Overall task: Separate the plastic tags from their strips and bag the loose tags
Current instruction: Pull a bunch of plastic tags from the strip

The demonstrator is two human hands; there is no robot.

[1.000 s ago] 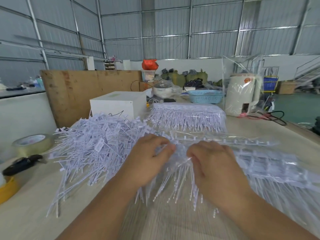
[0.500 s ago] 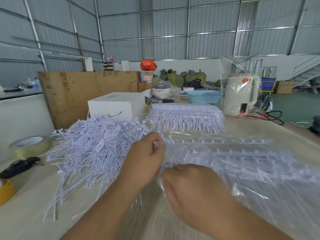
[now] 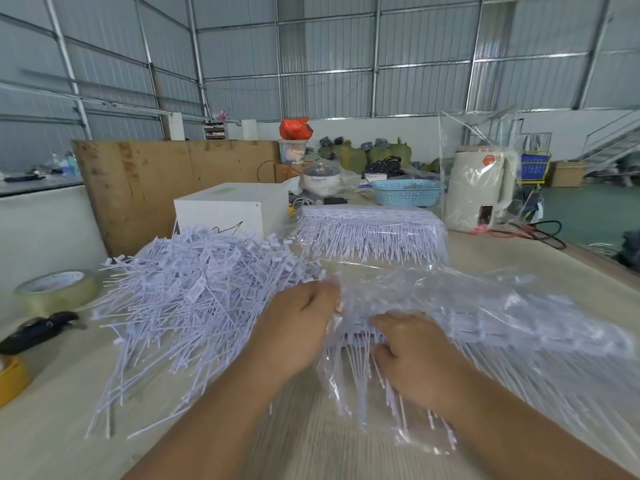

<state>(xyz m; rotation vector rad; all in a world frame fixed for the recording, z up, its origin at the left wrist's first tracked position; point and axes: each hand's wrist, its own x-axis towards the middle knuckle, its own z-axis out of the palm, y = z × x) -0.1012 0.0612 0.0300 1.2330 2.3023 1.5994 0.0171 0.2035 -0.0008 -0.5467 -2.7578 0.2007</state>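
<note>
Setting: metal-walled warehouse, with a pale wooden tabletop (image 3: 52, 420) under my arms.
Far left: a roll of clear packing tape (image 3: 57, 289), a black tool (image 3: 38, 329) and a yellow tape roll (image 3: 10, 377) lie near the edge, within reach, I would guess for sealing bags later.
Loose tags: a big heap of separated white plastic tags (image 3: 194, 299) sits left of centre, kept apart from the uncut stock so the two do not mix.
White box: a white box (image 3: 232, 206) stands behind that heap.
Left hand: my left hand (image 3: 298, 327) has its fingers curled onto the left end of the clear plastic bag (image 3: 433, 292), pinching it there; I judge this steadies the bag's end.
Right hand: my right hand (image 3: 412, 355) lies on the bundle of tag strips (image 3: 360, 336) inside the bag, fingers bent down around its near edge, gripping it through or under the film; which, I cannot tell.
Reserve stock: another stack of tag strips (image 3: 370, 230) waits further back, just beyond the bag.
Right background: a blue basket (image 3: 407, 192) and a cream kettle (image 3: 479, 192) wrapped in clear plastic.
Stage: many strips remain unseparated, so I judge the job is mid-way.
</note>
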